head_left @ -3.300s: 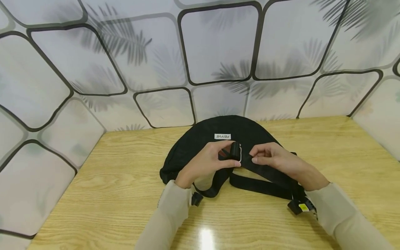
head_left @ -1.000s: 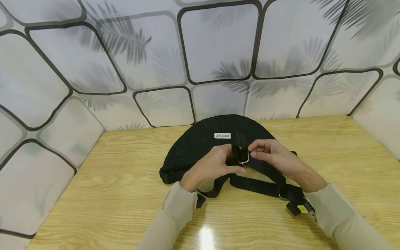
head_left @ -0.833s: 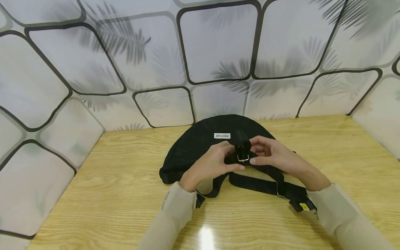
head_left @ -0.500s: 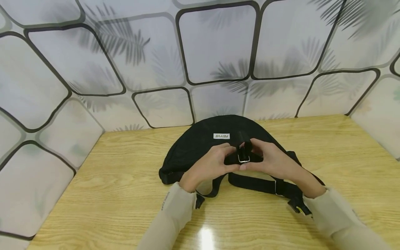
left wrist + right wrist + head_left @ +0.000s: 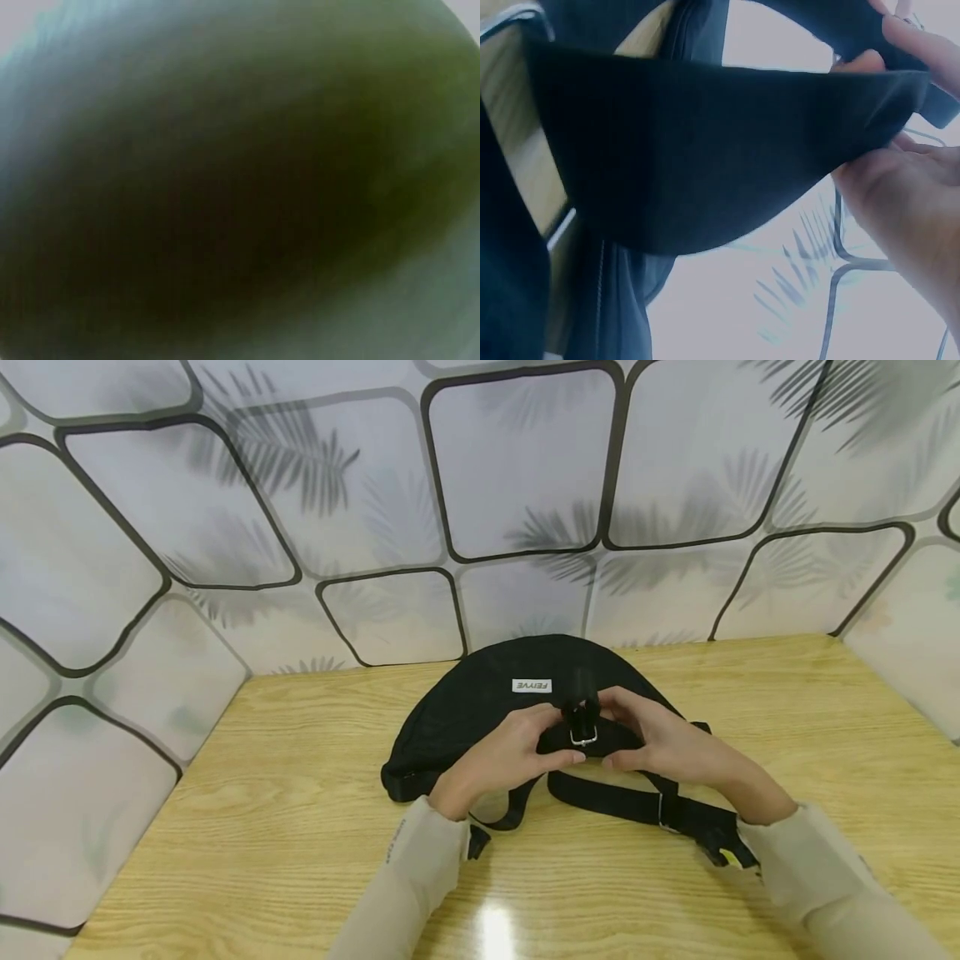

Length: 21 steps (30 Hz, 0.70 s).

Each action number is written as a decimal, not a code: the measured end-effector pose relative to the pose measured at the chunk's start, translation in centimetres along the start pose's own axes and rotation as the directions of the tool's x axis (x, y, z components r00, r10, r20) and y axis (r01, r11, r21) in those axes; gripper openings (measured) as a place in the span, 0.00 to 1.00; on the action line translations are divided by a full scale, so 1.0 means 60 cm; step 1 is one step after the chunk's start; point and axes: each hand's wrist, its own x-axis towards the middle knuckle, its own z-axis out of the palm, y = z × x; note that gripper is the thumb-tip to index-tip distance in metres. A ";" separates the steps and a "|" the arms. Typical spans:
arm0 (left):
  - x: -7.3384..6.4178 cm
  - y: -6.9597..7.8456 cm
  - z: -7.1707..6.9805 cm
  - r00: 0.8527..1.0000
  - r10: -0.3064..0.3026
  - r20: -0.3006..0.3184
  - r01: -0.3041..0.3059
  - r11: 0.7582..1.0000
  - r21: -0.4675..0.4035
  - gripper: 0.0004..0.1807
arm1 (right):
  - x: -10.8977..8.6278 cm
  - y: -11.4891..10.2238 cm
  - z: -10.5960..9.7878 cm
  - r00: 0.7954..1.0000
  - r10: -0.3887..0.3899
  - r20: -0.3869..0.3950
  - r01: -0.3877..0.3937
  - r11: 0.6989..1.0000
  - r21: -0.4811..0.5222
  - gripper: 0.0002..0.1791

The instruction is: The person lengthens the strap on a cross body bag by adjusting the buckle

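A black waist bag (image 5: 480, 718) with a small white label (image 5: 532, 686) lies on the table, its webbing strap (image 5: 600, 797) trailing in front. My left hand (image 5: 506, 752) holds a section of strap beside a silver metal buckle (image 5: 583, 737), thumb below and fingers above. A short black loop of strap (image 5: 581, 689) stands up at the buckle. From the right, my right hand (image 5: 667, 739) has its fingers curled over the strap near the buckle. In the right wrist view the strap (image 5: 705, 157) bows broadly toward the fingers. Blurred darkness fills the left wrist view.
A black plastic clip (image 5: 477, 842) hangs by the left sleeve. Another black clip with a yellow mark (image 5: 727, 857) lies beside the right sleeve. Behind the wooden table (image 5: 300, 793) rises a patterned backdrop (image 5: 525, 468).
The buckle has turned from side-on to facing me. My right hand came in to the strap at the buckle, and its thumb has since drawn slightly right. The bag stayed put.
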 end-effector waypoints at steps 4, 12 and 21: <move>0.001 0.000 0.005 0.999 0.030 0.022 -0.030 1.000 -0.007 0.24 | 0.003 0.004 0.010 1.000 -0.012 0.002 0.012 0.994 0.109 0.31; -0.001 0.003 0.004 0.999 0.036 0.040 -0.037 0.999 0.016 0.27 | 0.006 0.004 0.018 0.998 -0.042 -0.046 0.047 0.994 0.102 0.30; 0.001 0.007 0.001 0.998 0.008 0.068 -0.012 0.998 0.061 0.25 | 0.008 -0.013 0.028 0.981 0.074 -0.181 -0.108 0.976 -0.191 0.25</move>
